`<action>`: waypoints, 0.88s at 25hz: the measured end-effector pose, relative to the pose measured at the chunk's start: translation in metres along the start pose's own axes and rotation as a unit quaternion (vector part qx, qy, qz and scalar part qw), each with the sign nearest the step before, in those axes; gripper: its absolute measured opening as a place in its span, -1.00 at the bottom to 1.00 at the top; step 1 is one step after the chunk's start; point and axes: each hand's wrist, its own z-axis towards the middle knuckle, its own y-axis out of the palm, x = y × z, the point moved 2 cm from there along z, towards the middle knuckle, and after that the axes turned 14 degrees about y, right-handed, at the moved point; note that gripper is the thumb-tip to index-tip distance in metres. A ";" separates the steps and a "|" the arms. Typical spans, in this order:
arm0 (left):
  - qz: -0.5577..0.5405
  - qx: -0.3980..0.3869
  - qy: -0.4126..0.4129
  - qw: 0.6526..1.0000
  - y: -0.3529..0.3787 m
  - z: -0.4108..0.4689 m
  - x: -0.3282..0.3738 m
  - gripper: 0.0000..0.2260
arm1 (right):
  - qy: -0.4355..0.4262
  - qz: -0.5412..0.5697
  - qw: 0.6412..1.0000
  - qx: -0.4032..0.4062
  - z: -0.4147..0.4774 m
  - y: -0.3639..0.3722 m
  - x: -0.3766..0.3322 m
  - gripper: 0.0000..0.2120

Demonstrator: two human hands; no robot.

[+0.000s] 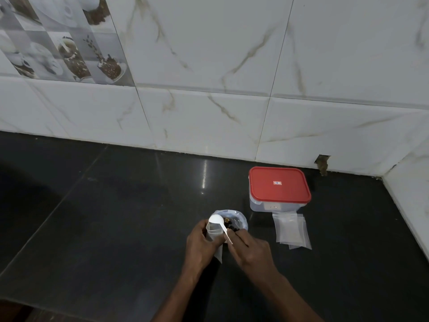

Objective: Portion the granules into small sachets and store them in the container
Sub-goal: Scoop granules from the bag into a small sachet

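**A:** Where are the granules?

**B:** I see dark brown granules (233, 225) in an open clear plastic bag (240, 217) on the black polished stone counter (116, 217), just behind my hands. My left hand (200, 242) is clenched around a small clear plastic sachet (214, 235), holding it upright with its mouth up and its lower corner poking out below my palm. My right hand (249, 251) pinches the handle of a small white plastic scoop (217, 220), whose bowl sits right over the sachet's mouth, touching or nearly so.

**A:** How do I do this well?

**B:** I'd keep the mouth spread wide with the left fingers, tip the scoop slowly so nothing skips over the rim, and hold the sachet close to the bag so strays fall back in. I can't tell whether the scoop is loaded.

**A:** And beyond that?

**B:** A fanned stack of empty clear sachets (292, 231) lies to the right, touching the front of the clear rectangular plastic container (262, 205), whose red lid (278, 185) is on. It's well apart from my hands, near the white marble-patterned tiled wall (209, 66).
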 end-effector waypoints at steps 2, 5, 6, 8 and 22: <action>0.001 -0.002 0.003 1.000 -0.002 0.000 0.000 -0.67 | 0.135 0.050 0.989 -0.035 0.006 0.002 0.007 -0.85; -0.003 0.004 -0.012 1.000 -0.009 -0.004 -0.011 -0.66 | 0.312 0.019 0.943 -0.111 0.014 0.013 0.022 -0.96; -0.008 0.000 -0.018 1.000 -0.011 -0.006 -0.017 -0.65 | 0.316 -0.018 0.938 -0.144 0.014 0.018 0.024 -0.94; -0.018 -0.019 -0.027 0.999 -0.013 -0.009 -0.023 -0.67 | 0.282 -0.077 0.931 -0.216 0.015 0.027 0.021 -0.80; -0.103 -0.015 -0.044 0.994 -0.003 -0.002 -0.026 -0.71 | 0.484 0.120 0.839 -0.218 0.036 0.038 0.043 -0.78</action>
